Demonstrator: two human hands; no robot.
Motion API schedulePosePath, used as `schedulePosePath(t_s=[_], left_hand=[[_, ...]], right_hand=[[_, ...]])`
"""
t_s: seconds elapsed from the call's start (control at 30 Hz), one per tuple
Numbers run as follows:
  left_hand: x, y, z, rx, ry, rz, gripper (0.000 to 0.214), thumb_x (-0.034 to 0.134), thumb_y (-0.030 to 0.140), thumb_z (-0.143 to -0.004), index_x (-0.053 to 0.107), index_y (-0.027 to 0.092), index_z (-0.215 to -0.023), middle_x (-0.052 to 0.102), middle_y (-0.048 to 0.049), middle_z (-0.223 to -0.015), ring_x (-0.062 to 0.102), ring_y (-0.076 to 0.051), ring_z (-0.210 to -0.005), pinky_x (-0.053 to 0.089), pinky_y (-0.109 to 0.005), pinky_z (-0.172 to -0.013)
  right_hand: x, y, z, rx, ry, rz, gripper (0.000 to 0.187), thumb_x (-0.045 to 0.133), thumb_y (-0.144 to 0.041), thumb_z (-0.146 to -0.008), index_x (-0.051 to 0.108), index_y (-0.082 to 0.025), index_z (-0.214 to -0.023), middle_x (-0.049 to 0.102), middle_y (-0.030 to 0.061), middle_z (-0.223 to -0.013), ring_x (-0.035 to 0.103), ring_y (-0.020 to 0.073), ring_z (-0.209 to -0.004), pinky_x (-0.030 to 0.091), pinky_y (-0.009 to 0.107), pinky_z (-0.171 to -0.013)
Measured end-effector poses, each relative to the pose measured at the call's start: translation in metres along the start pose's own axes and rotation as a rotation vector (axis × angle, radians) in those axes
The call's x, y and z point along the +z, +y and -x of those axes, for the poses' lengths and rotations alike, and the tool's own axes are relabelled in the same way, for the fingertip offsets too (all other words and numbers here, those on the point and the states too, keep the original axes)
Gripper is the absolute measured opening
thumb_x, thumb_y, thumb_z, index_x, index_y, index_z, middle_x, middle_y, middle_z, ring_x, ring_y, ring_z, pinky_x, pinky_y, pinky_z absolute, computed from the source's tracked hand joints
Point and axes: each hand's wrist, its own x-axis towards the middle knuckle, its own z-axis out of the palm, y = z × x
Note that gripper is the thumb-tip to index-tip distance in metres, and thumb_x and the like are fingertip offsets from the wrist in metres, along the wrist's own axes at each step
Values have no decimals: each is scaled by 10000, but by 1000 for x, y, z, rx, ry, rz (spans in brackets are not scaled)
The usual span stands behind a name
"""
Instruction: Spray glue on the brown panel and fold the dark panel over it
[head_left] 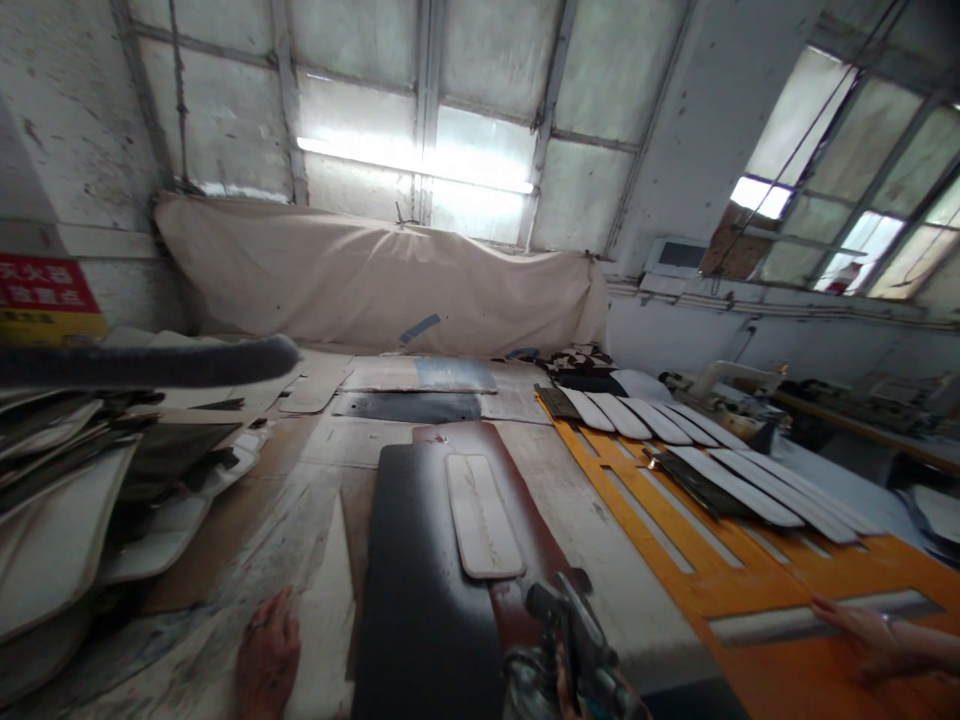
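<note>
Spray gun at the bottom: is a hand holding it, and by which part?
Yes, the right hand grips the spray gun by its handle, at the picture's bottom edge. The left hand holds nothing, lying flat on the table.

Worktable (600, 540) w/ dark panel (420, 580), orange template (772, 680), cardboard sheets (420, 375), stacked pieces (60, 500) at left.

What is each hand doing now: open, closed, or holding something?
Left hand: open, flat on the table, holding nothing.
Right hand: closed on the spray gun, mostly out of view.
</note>
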Motion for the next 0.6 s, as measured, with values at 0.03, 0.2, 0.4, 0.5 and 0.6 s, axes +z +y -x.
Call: schedulePosePath(t_s=[0.03,0.2,0.4,0.5,0.6], left_hand=[[0,0,0,6,2,4,482,264,337,-764,538,56,-1044,613,-172,-1022,543,-251,-980,424,-377,-881],[1,-1,1,10,29,14,471,266,344,-765,540,71,-1034,616,-161,-999,543,-250,-966,429,-384,-877],[2,-1,1,31,23,14,474,256,338,-767,541,72,-1036,620,-170,-1013,539,-262,-971,422,-401,-882],[2,-1,1,27,5,11,490,237,338,-783,536,54,-1046,621,-179,-1028,544,-265,-968,414,-398,-887],[0,-2,0,15,-21,9,483,232,332,-789,528,65,-1061,629,-164,-1025,555,-256,-958,410,-390,-886]], right_hand=[[-20,-1,-9,-14,-11,18,483,631,-439,-510,596,-455,-992,681,-26,-950,529,382,-1047,539,427,-715],[-68,3,-52,-104,-183,152,391,679,-448,-393,675,-358,-774,673,45,-716,615,370,-808,519,380,-458],[-82,20,-65,-205,-418,317,443,685,-419,-377,673,-355,-816,638,54,-695,599,376,-809,491,381,-408],[-85,25,-61,-234,-490,375,487,673,-441,-402,662,-359,-882,639,63,-714,589,404,-824,489,412,-415],[-84,24,-59,-248,-538,417,482,659,-459,-412,660,-358,-884,631,71,-661,593,416,-766,461,417,-375]])
